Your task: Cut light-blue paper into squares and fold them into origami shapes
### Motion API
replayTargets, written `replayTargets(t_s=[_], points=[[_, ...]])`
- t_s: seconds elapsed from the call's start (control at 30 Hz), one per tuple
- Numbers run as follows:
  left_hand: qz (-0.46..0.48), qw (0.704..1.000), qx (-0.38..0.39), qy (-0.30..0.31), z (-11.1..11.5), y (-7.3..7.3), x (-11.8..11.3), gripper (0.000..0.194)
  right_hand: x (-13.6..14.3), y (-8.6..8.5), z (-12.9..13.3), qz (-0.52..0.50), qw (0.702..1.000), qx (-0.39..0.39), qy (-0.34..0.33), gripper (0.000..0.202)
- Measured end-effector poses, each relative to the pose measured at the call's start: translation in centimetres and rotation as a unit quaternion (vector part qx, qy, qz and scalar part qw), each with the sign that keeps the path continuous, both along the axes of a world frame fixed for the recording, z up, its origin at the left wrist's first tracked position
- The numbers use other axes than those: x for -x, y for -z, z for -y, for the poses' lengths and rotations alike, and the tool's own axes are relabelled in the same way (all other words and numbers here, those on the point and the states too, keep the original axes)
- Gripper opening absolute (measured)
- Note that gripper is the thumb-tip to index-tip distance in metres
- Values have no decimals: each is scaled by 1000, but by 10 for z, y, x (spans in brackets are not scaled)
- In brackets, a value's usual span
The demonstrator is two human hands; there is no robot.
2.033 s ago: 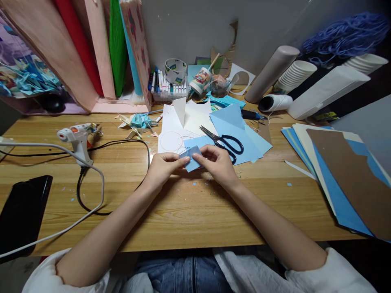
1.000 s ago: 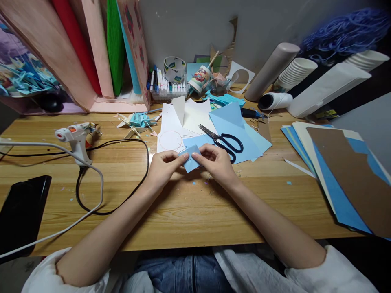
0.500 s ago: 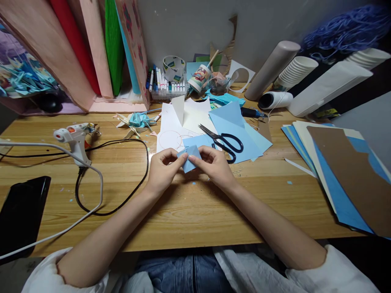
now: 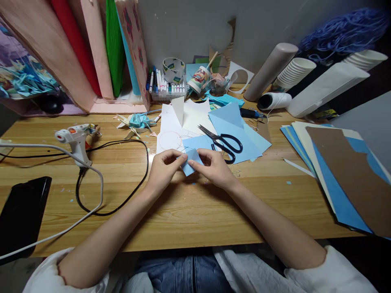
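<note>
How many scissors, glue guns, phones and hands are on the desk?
Black-handled scissors: 1
White hot glue gun: 1
Black phone: 1
Hands, left hand and right hand, both pinching the small folded light-blue paper: 2
Total: 5

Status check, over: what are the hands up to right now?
Left hand and right hand both pinching small blue paper piece above the desk. Scissors lie just behind, untouched. Nothing between the hands.
</note>
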State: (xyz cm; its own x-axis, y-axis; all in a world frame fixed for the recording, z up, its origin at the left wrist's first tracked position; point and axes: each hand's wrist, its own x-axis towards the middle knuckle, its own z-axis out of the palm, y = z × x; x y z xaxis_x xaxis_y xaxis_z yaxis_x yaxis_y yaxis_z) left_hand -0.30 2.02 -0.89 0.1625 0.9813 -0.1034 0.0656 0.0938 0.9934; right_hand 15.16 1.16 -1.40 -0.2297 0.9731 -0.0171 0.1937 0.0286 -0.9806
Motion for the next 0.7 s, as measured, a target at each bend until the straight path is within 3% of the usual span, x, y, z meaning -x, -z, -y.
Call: replayTargets(t_s=[0.27,0.57,0.7], points=[[2,1000,0,19,-4,-1,3,20,2,-1,0,-27,999,28,-9,20],[54,998,36,8,-5,6,2,33,-3,0,-5,-13,997,42,69,16],[65,995,76,27,-8,7,4,41,-1,3,-4,-86,991,67,79,20]])
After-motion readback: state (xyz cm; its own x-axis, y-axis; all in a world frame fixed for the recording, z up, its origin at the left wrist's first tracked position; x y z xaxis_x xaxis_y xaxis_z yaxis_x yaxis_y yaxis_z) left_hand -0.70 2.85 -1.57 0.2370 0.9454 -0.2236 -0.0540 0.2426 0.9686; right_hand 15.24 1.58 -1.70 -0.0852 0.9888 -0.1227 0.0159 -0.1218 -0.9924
